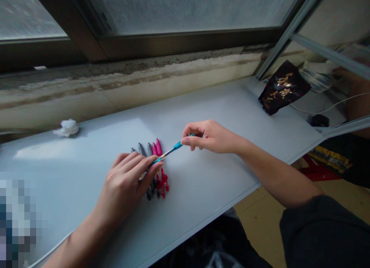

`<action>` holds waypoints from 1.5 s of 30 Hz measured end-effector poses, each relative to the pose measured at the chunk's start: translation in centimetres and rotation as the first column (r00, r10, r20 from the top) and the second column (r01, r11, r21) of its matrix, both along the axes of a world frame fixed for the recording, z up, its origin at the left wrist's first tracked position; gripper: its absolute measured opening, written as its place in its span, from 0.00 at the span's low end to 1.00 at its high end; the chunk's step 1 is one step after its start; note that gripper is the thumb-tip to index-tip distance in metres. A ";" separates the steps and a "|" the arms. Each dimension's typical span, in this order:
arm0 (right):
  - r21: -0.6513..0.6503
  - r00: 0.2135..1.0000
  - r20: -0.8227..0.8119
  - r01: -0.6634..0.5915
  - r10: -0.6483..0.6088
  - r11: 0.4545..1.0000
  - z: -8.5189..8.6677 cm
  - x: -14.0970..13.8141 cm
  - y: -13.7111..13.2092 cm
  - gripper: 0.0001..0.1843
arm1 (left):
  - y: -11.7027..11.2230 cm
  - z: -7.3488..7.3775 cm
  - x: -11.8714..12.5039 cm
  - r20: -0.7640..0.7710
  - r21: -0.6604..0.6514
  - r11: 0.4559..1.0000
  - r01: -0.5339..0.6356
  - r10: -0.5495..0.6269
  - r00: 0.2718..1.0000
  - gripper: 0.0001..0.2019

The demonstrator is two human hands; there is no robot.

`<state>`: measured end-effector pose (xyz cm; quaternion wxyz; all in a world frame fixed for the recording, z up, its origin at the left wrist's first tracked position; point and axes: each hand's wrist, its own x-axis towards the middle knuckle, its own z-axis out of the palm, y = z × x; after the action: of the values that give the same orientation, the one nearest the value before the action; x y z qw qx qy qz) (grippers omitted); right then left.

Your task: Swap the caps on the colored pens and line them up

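A slim blue pen is stretched between my two hands above the white table. My left hand pinches its lower left end between thumb and fingers. Its upper right end sits in the closed fingers of my right hand. Beneath my left hand lies a row of several pens, side by side. Grey-barrelled pens are on the left of the row and pink-red pens on the right. My left hand covers the middle of the row, and some pens are partly hidden.
A crumpled white tissue lies by the back edge of the table. At the right stands a dark packet with gold lettering, beside a metal frame. A white cable runs at the lower left. Windows line the back.
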<state>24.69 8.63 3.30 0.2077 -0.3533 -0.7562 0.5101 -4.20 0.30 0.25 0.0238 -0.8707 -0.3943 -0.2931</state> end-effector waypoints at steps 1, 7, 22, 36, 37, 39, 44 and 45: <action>0.016 1.000 -0.016 -0.023 0.023 1.000 0.1 0.1 0.0 0.24 | 0.0 0.0 0.0 0.003 -0.003 1.000 -0.001 0.001 1.000 0.06; 0.093 0.995 0.026 -0.101 0.099 0.990 0.5 0.1 -0.2 0.23 | -0.1 0.2 -0.3 -0.053 0.037 0.999 -0.005 0.007 0.999 0.07; -0.406 0.894 -0.388 0.051 -0.223 0.912 -2.0 -3.4 -2.0 0.22 | -1.4 0.2 2.0 0.109 -0.079 0.997 0.016 -0.007 0.994 0.12; -0.496 0.906 -0.392 -0.061 -0.160 0.866 -1.8 -2.8 -1.2 0.21 | -1.6 1.3 1.4 0.096 -0.283 0.887 0.364 -0.352 0.931 0.23; -0.491 0.909 -0.387 -0.062 -0.154 0.869 -1.8 -2.8 -1.3 0.21 | -1.6 1.3 1.4 0.093 -0.296 0.884 0.361 -0.350 0.932 0.22; -0.479 0.917 -0.377 -0.071 -0.132 0.875 -1.8 -2.9 -1.4 0.21 | -1.6 1.2 1.6 0.086 -0.337 0.867 0.367 -0.360 0.929 0.20; -0.470 0.928 -0.360 -0.093 -0.094 0.878 -2.1 -3.5 -2.2 0.17 | -1.6 0.9 2.4 0.054 -0.274 0.873 0.403 -0.405 0.913 0.12; -0.475 0.931 -0.356 -0.105 -0.081 0.874 -2.2 -3.6 -2.4 0.16 | -1.6 0.9 2.7 0.040 -0.249 0.879 0.407 -0.410 0.911 0.11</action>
<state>21.09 6.27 1.06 0.2459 -0.2883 -0.5540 0.7413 -1.53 -1.28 1.12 -0.1461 -0.9321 -0.2357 -0.2330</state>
